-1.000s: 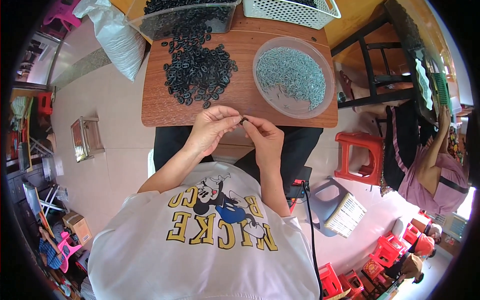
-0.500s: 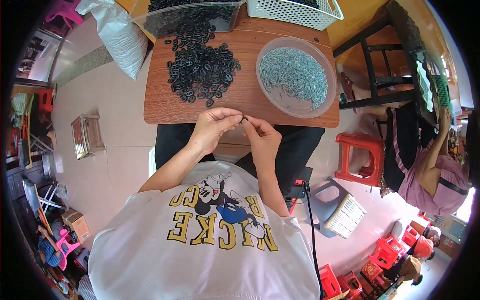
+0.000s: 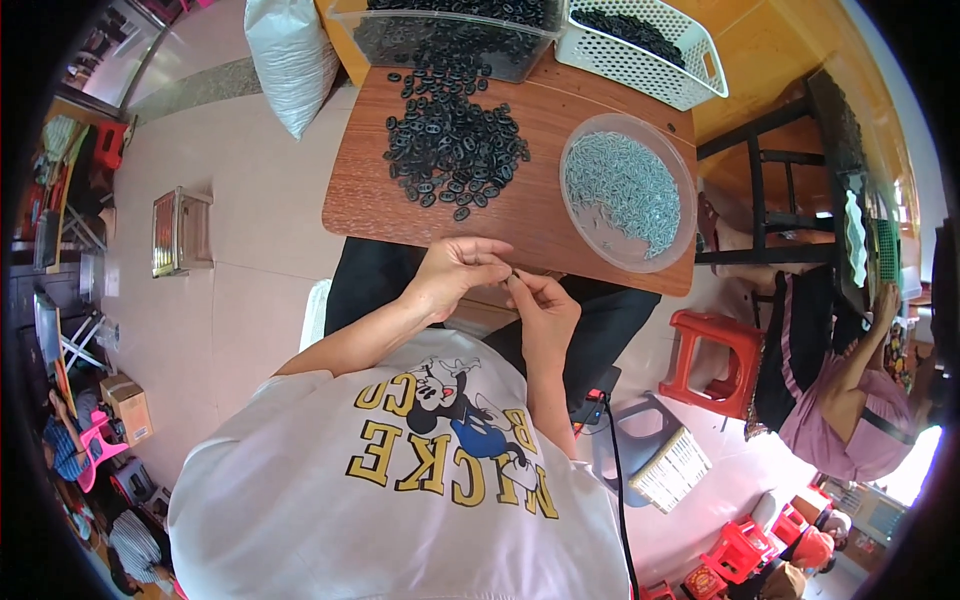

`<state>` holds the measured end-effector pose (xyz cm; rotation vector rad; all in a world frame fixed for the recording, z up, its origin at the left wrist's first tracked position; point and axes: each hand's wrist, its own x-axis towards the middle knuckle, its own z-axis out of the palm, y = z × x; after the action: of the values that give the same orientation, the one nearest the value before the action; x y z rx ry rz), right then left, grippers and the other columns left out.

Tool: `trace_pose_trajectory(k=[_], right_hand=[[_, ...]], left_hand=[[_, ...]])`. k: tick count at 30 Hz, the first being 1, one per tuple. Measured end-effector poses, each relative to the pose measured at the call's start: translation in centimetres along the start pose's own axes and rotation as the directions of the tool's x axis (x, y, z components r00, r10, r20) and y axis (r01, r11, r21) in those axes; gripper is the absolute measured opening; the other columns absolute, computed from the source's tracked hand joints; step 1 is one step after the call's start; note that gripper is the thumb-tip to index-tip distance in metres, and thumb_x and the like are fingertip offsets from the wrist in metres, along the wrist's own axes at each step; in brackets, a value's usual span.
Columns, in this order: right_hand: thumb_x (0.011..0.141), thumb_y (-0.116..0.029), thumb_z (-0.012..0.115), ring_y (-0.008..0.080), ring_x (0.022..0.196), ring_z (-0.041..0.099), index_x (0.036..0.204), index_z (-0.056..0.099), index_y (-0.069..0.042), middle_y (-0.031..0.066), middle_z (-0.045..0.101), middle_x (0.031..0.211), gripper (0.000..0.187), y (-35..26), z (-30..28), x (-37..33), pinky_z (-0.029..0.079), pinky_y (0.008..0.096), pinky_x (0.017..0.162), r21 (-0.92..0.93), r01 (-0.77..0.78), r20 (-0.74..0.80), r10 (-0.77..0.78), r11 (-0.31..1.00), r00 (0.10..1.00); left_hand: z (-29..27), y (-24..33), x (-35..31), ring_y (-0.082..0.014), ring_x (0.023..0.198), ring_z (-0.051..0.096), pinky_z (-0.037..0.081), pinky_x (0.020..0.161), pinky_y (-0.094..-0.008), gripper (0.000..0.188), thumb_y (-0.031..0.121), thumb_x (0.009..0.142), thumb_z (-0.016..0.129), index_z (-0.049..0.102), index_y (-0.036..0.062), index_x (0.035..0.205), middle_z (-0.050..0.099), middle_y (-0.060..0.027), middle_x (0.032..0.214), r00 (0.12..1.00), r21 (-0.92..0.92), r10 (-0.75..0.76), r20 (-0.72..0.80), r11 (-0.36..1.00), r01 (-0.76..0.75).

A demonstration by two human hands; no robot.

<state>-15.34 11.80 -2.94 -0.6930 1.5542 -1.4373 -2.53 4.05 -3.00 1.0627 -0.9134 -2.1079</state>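
My left hand (image 3: 452, 281) and my right hand (image 3: 548, 316) meet just off the table's near edge, above my lap. Pinched between their fingertips is a small dark piece (image 3: 514, 275), mostly hidden by the fingers. The left index finger stretches out above the thumb. Beyond my hands, a loose pile of small black oval pieces with holes (image 3: 455, 150) spreads over the brown table (image 3: 545, 110). To the right of the pile stands a round clear bowl (image 3: 585, 235), holding many small silvery screws (image 3: 625, 185).
At the table's far side are a clear bin (image 3: 520, 65) and a white perforated basket (image 3: 690, 92), both with black pieces. A white sack (image 3: 290, 65) stands at the far left. A red stool (image 3: 712, 360) is on the right, near a seated person (image 3: 850, 420).
The view has turned, so the table sits tilted and farther right. My hands stay together at the dark piece; the left index finger is a little more raised from the thumb.
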Motion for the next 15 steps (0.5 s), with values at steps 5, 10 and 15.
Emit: trace_pose_trajectory(k=[5, 10, 15], right_hand=[[0.08, -0.003, 0.068, 0.0059, 0.06, 0.056, 0.088, 0.067, 0.004, 0.0037, 0.065, 0.074, 0.011, 1.2, 0.9, 0.2, 0.044, 0.0179, 0.056, 0.046, -0.004, -0.015, 0.005, 0.999, 1.0], [0.08, -0.003, 0.067, 0.0062, 0.06, 0.057, 0.088, 0.067, 0.003, 0.0042, 0.066, 0.074, 0.01, 0.4, 1.3, -0.1, 0.043, 0.0173, 0.056, 0.061, 0.015, -0.026, -0.013, 0.998, 1.0], [0.081, -0.001, 0.065, 0.0058, 0.059, 0.054, 0.091, 0.066, 0.003, 0.0082, 0.067, 0.078, 0.011, -0.4, 0.9, 0.4, 0.041, 0.0168, 0.054, 0.124, 0.042, -0.045, -0.037, 0.991, 0.998]], left_hand=[[-1.1, -1.0, -0.1, -0.0112, 0.072, 0.061, 0.05, 0.066, -0.0206, 0.028, 0.0, 0.079, 0.067, 0.061, -0.0041, 0.106, 0.067, -0.0092, 0.086, 0.999, -0.081, -0.038, -0.015, 0.996, 0.037], [-1.4, 0.2, -0.5, -0.0105, 0.071, 0.06, 0.048, 0.064, -0.0213, 0.028, 0.002, 0.078, 0.069, 0.061, -0.0036, 0.104, 0.067, -0.0087, 0.085, 0.998, -0.051, -0.006, -0.054, 0.999, 0.004], [-3.5, 1.5, 1.1, -0.0112, 0.07, 0.06, 0.047, 0.06, -0.0243, 0.017, 0.007, 0.077, 0.07, 0.067, 0.0002, 0.092, 0.065, -0.0066, 0.081, 0.852, 0.519, 0.488, -0.19, 0.786, -0.335]])
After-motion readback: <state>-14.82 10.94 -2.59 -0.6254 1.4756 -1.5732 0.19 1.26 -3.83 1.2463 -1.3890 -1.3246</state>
